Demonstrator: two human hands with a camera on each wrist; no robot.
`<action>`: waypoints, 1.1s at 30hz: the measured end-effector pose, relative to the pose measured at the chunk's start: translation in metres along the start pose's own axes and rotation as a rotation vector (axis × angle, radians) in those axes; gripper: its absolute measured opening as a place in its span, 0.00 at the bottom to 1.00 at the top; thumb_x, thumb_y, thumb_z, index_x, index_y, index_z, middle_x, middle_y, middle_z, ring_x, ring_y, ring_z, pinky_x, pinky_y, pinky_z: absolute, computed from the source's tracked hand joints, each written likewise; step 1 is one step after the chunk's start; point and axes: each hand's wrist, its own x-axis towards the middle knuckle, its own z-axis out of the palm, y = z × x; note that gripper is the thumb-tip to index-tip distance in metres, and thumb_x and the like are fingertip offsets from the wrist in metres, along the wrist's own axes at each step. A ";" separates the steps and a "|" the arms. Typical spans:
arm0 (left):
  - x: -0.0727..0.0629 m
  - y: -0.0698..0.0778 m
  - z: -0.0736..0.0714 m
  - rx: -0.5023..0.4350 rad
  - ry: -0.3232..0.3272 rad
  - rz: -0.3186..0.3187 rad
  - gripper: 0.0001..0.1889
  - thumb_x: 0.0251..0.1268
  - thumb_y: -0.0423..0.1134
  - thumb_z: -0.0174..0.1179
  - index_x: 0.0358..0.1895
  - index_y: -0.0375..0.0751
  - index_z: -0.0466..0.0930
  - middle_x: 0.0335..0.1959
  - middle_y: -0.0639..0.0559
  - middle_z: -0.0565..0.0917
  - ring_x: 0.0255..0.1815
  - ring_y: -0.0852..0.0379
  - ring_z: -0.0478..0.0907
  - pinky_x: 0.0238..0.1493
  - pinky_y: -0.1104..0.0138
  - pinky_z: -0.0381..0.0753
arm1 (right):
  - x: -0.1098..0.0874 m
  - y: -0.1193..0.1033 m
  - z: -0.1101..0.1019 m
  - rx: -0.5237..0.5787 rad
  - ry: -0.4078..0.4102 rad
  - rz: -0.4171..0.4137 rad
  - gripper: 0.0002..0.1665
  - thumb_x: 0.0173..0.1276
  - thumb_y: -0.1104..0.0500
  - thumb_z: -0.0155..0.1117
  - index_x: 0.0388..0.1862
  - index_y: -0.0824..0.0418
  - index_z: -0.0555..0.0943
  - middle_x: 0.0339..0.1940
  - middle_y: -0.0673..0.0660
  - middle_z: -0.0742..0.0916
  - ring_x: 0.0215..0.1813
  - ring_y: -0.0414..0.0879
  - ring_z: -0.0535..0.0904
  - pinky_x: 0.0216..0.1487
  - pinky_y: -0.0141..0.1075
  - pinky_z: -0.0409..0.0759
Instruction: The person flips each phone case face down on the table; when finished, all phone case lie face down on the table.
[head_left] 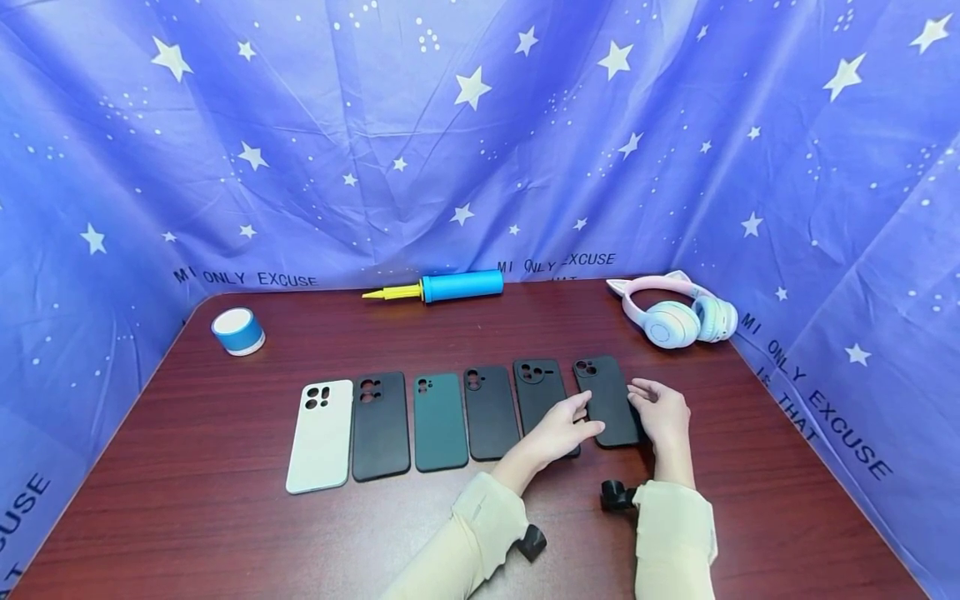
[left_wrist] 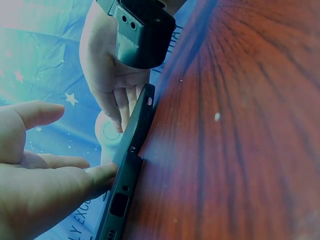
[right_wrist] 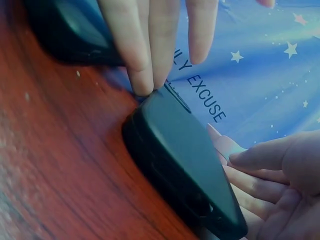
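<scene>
A black phone case (head_left: 611, 408) lies at the right end of a row of cases, camera holes at its far end. My left hand (head_left: 558, 429) reaches over the neighbouring black case (head_left: 543, 392), fingertips at the left edge of the end case. Along the right edge of that end case is my right hand (head_left: 662, 412), fingers loosely bent. In the right wrist view, the left fingers (right_wrist: 145, 55) point down onto the edge of the case (right_wrist: 185, 150), and the right fingers (right_wrist: 255, 185) lie behind its other side. Neither hand is wrapped around it.
Leftward in the row lie a black case (head_left: 491, 417), a green case (head_left: 441, 425), another black case (head_left: 381, 433) and a white case (head_left: 321, 442). Behind them are a blue-white cylinder (head_left: 238, 332), a blue pump (head_left: 461, 286) and cat-ear headphones (head_left: 671, 323). Starry curtains surround the table (head_left: 187, 467).
</scene>
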 end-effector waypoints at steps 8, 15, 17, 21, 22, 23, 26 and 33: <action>0.000 -0.001 -0.001 0.010 -0.005 -0.011 0.33 0.72 0.39 0.54 0.76 0.37 0.54 0.76 0.43 0.60 0.76 0.46 0.60 0.72 0.54 0.67 | 0.001 0.000 0.001 -0.057 0.017 -0.019 0.20 0.71 0.60 0.56 0.59 0.68 0.78 0.54 0.66 0.84 0.67 0.62 0.70 0.73 0.56 0.55; -0.002 0.001 -0.006 0.023 0.006 -0.009 0.33 0.71 0.40 0.54 0.76 0.38 0.54 0.76 0.44 0.60 0.76 0.47 0.60 0.72 0.55 0.66 | 0.006 0.002 0.003 -0.060 0.023 -0.005 0.20 0.71 0.58 0.58 0.58 0.67 0.79 0.52 0.65 0.86 0.52 0.53 0.83 0.63 0.50 0.71; -0.004 0.003 -0.012 0.021 0.010 -0.007 0.33 0.72 0.40 0.54 0.76 0.39 0.53 0.76 0.44 0.60 0.76 0.47 0.60 0.72 0.55 0.66 | 0.007 0.003 0.003 -0.056 0.015 0.009 0.21 0.71 0.57 0.59 0.58 0.67 0.79 0.51 0.64 0.86 0.39 0.43 0.86 0.56 0.45 0.78; -0.010 0.005 -0.029 0.018 0.017 0.021 0.32 0.73 0.40 0.52 0.76 0.40 0.52 0.76 0.44 0.60 0.76 0.48 0.59 0.73 0.54 0.65 | 0.009 0.003 0.000 -0.041 -0.001 0.036 0.22 0.71 0.55 0.59 0.58 0.67 0.79 0.51 0.65 0.86 0.30 0.32 0.83 0.47 0.39 0.82; -0.012 0.006 -0.035 0.028 0.018 0.035 0.32 0.74 0.40 0.52 0.76 0.40 0.52 0.76 0.44 0.60 0.76 0.47 0.59 0.73 0.54 0.65 | 0.009 0.003 0.000 -0.035 -0.003 0.042 0.22 0.71 0.55 0.59 0.59 0.67 0.79 0.52 0.65 0.86 0.31 0.32 0.84 0.46 0.38 0.82; -0.014 0.006 -0.041 0.032 0.017 0.048 0.32 0.74 0.40 0.51 0.76 0.40 0.52 0.76 0.44 0.60 0.76 0.47 0.59 0.73 0.54 0.65 | 0.009 0.003 -0.002 -0.031 -0.002 0.046 0.22 0.71 0.55 0.59 0.59 0.67 0.79 0.52 0.65 0.86 0.31 0.34 0.85 0.45 0.37 0.83; -0.023 0.007 -0.062 0.057 0.009 0.083 0.32 0.75 0.41 0.50 0.77 0.40 0.51 0.77 0.44 0.59 0.77 0.47 0.58 0.74 0.54 0.64 | 0.009 0.004 -0.004 -0.027 -0.001 0.053 0.23 0.71 0.55 0.58 0.59 0.66 0.79 0.53 0.65 0.85 0.35 0.40 0.87 0.44 0.37 0.83; -0.056 0.003 -0.115 0.114 0.034 0.131 0.32 0.75 0.40 0.50 0.77 0.41 0.49 0.78 0.42 0.55 0.78 0.44 0.54 0.76 0.51 0.60 | 0.007 0.007 -0.013 0.014 -0.036 0.062 0.25 0.72 0.54 0.56 0.60 0.69 0.77 0.50 0.66 0.87 0.37 0.41 0.88 0.45 0.37 0.86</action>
